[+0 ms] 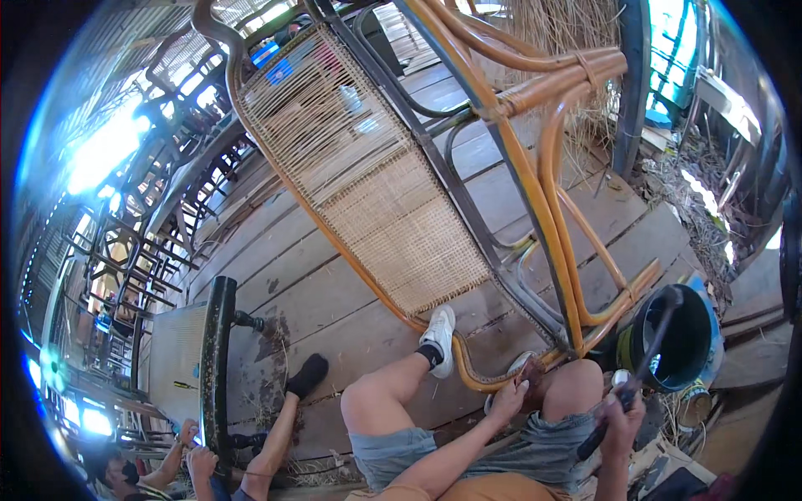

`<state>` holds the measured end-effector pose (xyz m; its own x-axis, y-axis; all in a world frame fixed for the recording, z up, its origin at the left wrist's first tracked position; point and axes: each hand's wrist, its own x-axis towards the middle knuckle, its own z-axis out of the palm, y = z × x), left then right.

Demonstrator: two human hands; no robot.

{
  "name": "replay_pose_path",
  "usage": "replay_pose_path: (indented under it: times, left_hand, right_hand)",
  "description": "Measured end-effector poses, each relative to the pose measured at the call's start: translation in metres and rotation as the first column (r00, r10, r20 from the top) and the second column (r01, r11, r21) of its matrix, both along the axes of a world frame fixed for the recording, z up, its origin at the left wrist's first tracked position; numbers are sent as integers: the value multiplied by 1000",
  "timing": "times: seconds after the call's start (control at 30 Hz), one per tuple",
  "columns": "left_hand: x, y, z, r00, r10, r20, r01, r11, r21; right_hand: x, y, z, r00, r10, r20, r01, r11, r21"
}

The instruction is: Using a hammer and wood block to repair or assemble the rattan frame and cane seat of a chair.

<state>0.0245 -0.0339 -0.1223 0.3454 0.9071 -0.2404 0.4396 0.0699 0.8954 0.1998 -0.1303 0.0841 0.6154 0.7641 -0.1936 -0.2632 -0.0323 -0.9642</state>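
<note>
A bent-rattan chair frame [535, 179] lies tilted across the plank floor in front of me, its lower end between my knees. A woven cane panel [409, 225] fills its middle, dense at the near part and with open strands at the far part. My left hand [507, 402] is closed at the frame's near end, beside a reddish-brown patch; what its fingers grip is too small to make out. Held out to the right, my right hand [622, 419] wraps around a black-handled hammer-like tool [656, 338], its shaft slanting up over a black bucket [675, 367].
At the lower left another person's hands [199, 455] are at a dark frame [219, 367] with a cane panel [171, 351]. Many dark chair frames [167, 217] stand stacked at left. Dry straw strands [543, 33] hang at the back right. Debris [693, 200] lies at the right edge.
</note>
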Motion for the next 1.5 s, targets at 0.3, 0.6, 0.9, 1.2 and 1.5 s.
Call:
replay_pose_path:
  times: [0.3,0.6,0.9,1.2,1.5]
  left_hand:
    - [-15,31,73,967,152,-206,-7,818,575]
    - [-24,140,94,857,388,339,-498,793,352]
    - [-28,210,165,874,457,162,-484,845,226]
    - [-25,212,127,617,387,685,-181,917,-355]
    - [5,229,144,814,258,520,112,809,-577]
  right_hand:
    - [42,-34,-23,972,-235,-4,235,972,22]
    - [40,-25,-41,981,-180,-71,184,982,40]
    - [18,-2,-23,936,24,-351,49,979,199]
    - [-34,92,-68,722,51,-690,-9,998,65]
    - [-85,182,-242,777,-255,-576,40,932,-359]
